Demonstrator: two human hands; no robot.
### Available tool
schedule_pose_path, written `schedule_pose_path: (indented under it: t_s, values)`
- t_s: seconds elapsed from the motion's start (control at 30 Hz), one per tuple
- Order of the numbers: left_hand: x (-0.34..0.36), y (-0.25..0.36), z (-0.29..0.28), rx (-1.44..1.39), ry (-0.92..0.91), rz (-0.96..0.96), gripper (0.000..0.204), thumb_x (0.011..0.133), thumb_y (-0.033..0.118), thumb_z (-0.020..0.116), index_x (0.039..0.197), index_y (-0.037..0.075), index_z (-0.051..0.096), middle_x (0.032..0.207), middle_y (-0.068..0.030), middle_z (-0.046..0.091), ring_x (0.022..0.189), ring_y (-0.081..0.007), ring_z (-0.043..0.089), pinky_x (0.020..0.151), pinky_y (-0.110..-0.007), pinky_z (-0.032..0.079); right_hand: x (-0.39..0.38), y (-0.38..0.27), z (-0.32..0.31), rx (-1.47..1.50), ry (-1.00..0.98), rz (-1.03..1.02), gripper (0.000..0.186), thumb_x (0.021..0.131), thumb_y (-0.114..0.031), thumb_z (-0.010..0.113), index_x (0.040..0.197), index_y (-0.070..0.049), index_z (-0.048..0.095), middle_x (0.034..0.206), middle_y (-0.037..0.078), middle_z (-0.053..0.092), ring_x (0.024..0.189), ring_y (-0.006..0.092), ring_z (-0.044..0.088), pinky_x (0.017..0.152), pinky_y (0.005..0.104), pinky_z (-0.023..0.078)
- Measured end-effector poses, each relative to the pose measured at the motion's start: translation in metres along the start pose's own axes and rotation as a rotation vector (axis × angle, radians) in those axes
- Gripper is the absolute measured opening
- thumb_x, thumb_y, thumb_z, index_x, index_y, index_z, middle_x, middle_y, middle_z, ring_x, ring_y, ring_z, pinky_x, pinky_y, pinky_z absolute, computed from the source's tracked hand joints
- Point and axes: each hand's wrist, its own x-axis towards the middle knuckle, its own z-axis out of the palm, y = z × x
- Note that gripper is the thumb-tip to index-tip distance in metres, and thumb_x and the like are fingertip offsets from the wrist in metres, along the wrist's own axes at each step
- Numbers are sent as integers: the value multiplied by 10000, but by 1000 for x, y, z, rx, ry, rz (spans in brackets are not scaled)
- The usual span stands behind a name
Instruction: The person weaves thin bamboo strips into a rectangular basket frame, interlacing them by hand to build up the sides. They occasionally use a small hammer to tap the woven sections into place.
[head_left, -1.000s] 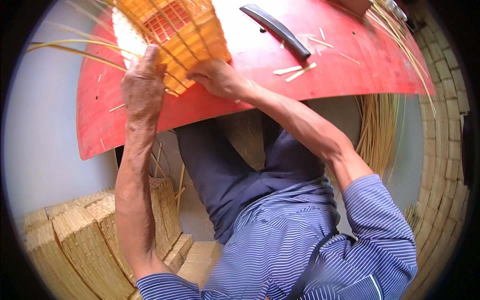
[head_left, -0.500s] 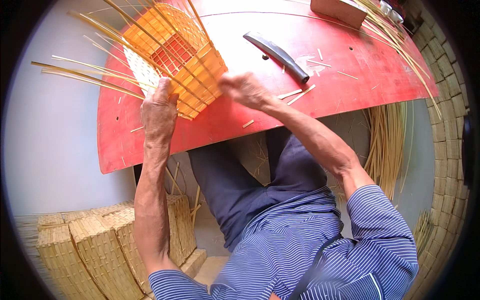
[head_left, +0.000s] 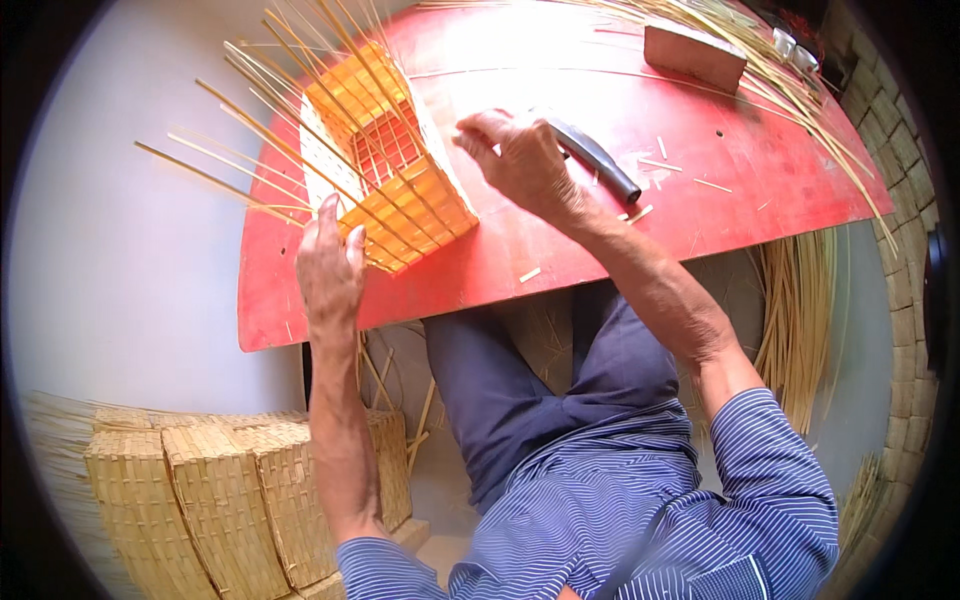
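A half-woven basket (head_left: 415, 205) of yellow-orange and pale strips lies on the red table, with long upright stakes (head_left: 262, 128) sticking out of it toward the upper left. My left hand (head_left: 332, 265) is at the basket's near left corner, its thumb and fingers stretched apart beside the stakes. To the right of the basket my right hand (head_left: 525, 165) is raised above the table, apart from the weave. Its fingers are bent together in a pinch; what they hold, if anything, cannot be made out. Just beyond that hand lies a dark-handled knife (head_left: 600, 165), its blade partly hidden.
A reddish-brown brick (head_left: 695, 58) sits on the red table (head_left: 560, 255) at the far right, next to loose long strips (head_left: 800, 110). Short cut bits are scattered near the knife. A strip bundle (head_left: 795, 320) hangs beside the table; woven baskets (head_left: 225, 500) stand at lower left.
My right hand has left the basket's near right corner and moved to the right, toward the knife. My left thumb has spread from the fingers. The whole view has shifted slightly.
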Motion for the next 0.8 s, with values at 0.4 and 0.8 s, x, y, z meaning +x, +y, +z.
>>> schedule_pose_path:
  t_s: [0.4, 0.8]
  values:
    - [34, 58, 13, -477, 131, -71, 359, 996, 42, 538, 1348, -31, 543, 1104, -188, 705, 807, -187, 719, 713, -335, 587, 9, -16, 63, -84, 53, -43, 194, 843, -127, 736, 908, -33, 580, 827, 174, 637, 723, 367, 662, 602, 461, 534]
    - [81, 29, -22, -1027, -299, -287, 315, 1072, 212, 453, 1268, 8, 593, 1084, -84, 675, 883, -160, 684, 835, -301, 543, 6, 0, 75, -171, 48, -82, 119, 889, -86, 659, 923, -12, 573, 807, 183, 614, 681, 369, 651, 554, 453, 530]
